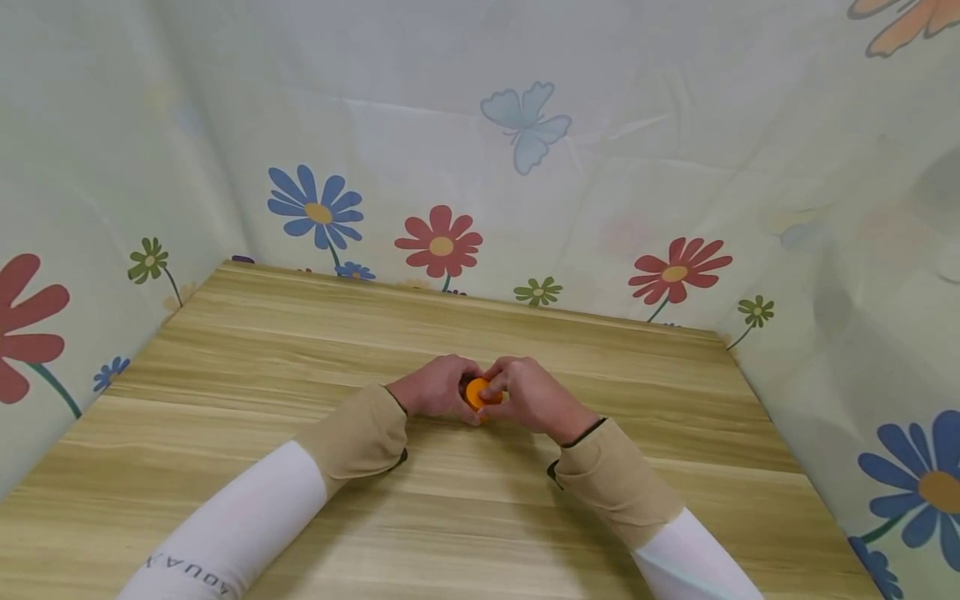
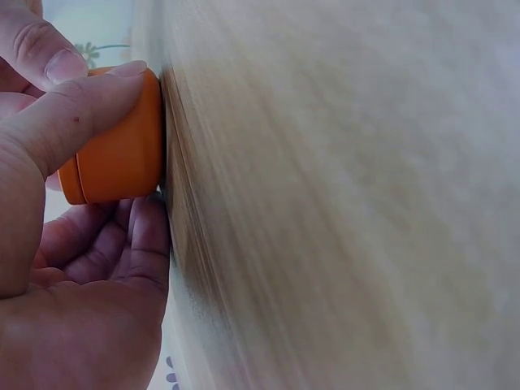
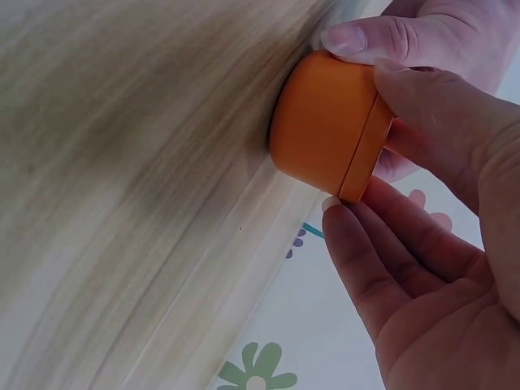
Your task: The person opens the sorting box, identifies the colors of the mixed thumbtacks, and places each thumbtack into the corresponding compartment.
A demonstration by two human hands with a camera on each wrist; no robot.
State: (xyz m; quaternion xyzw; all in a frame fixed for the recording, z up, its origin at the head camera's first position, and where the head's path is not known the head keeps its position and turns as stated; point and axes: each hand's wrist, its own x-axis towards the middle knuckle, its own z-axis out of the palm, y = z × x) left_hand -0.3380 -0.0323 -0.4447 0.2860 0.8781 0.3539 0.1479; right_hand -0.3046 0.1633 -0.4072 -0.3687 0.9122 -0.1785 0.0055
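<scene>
A small, round orange jar (image 1: pixel 476 390) stands on the wooden table between both hands. In the right wrist view a thin seam runs between its rounded body (image 3: pixel 318 122) and its flat lid (image 3: pixel 370 154). My left hand (image 1: pixel 435 387) grips the body, its thumb along the near side in the left wrist view and its fingers round the opposite side. From the right, my right hand (image 1: pixel 538 398) pinches the lid's rim between thumb and fingertips. The head view shows part of the orange top; the hands hide the rest.
The wood-grain table (image 1: pixel 465 517) reaches back to a pale wall sheet (image 1: pixel 375 142) printed with flowers and a butterfly. The sheet also rises along the left and right table edges. Both forearms, in white sleeves with tan cuffs, extend over the table's front part.
</scene>
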